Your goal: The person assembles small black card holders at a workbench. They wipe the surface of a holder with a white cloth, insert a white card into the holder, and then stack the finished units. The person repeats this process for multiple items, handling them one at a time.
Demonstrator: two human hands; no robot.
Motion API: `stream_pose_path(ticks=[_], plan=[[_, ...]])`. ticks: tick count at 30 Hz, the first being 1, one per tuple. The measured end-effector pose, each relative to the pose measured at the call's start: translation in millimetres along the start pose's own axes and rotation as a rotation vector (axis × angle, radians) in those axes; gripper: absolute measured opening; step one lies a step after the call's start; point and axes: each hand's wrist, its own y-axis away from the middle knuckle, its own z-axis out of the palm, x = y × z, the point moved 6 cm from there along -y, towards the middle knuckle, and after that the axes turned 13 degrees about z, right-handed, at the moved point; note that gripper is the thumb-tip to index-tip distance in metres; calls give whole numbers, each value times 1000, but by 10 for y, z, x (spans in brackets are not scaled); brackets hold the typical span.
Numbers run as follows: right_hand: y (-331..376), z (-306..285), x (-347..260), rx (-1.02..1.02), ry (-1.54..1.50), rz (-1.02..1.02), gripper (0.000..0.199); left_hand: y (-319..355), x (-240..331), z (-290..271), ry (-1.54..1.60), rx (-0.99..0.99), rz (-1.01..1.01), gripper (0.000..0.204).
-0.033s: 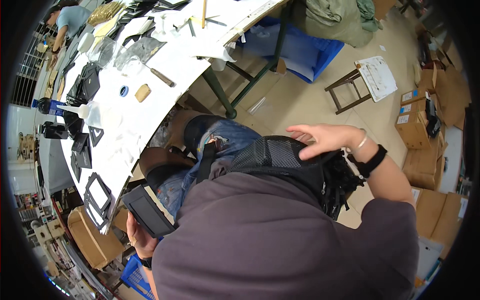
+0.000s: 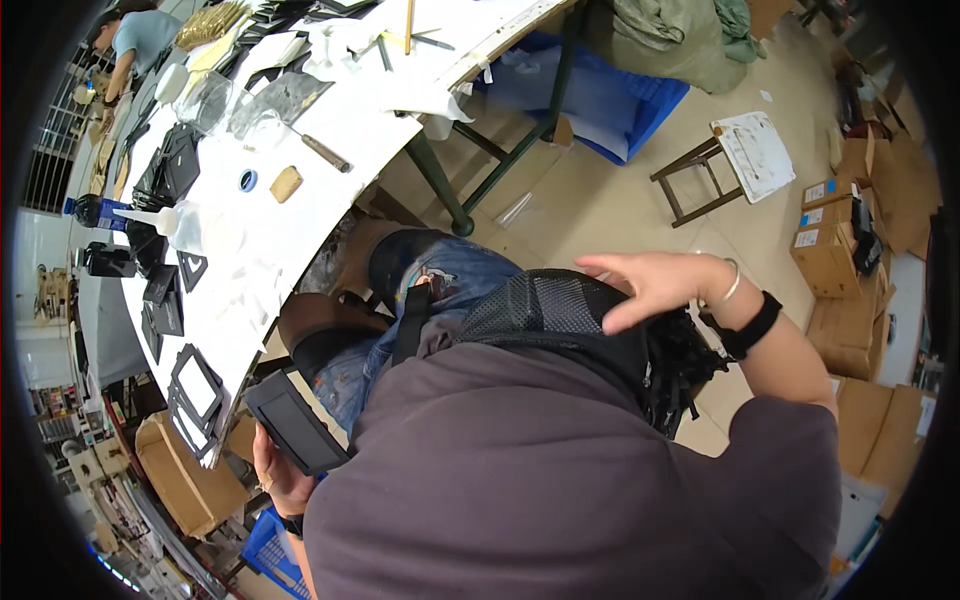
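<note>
- The black, rectangular, frame-like panel [image 2: 297, 424] is at the near left, just beside the white tabletop [image 2: 300, 222].
- The left hand [image 2: 284, 480] grasps the panel's near left edge with its fingers; a steady hold by the rim should best spare its face.
- The right hand [image 2: 662, 282] has its fingers parted, holding nothing, over the black mesh bag [image 2: 570, 304]; contact is unclear.
- Since the earlier frame, the right hand has shifted slightly rightward; the panel looks unmoved.
</note>
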Motion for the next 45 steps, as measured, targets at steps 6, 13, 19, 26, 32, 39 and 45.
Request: stream_pose_path(ticks=[6,13,19,26,32,39,45], plan=[[238,71,-475,341,507,20,100,-15,-17,-120,13,13,3,40],[305,-217,-591,254,488,84,75,-50,-34,-172,12,70,-14,41],[502,6,-907,170,506,-256,32,-102,34,-162,34,41,30,42],[626,121,-1043,205,511,-175,24,-59,10,-244,50,49,11,43],[403,102,-1116,650,490,-184,5,-107,67,-236,47,58,32,43],[442,131,-1232,502,537,-308,6,-85,110,-281,90,94,44,42],[358,-315,-976,55,254,-86,18,-103,78,-325,86,96,24,41]])
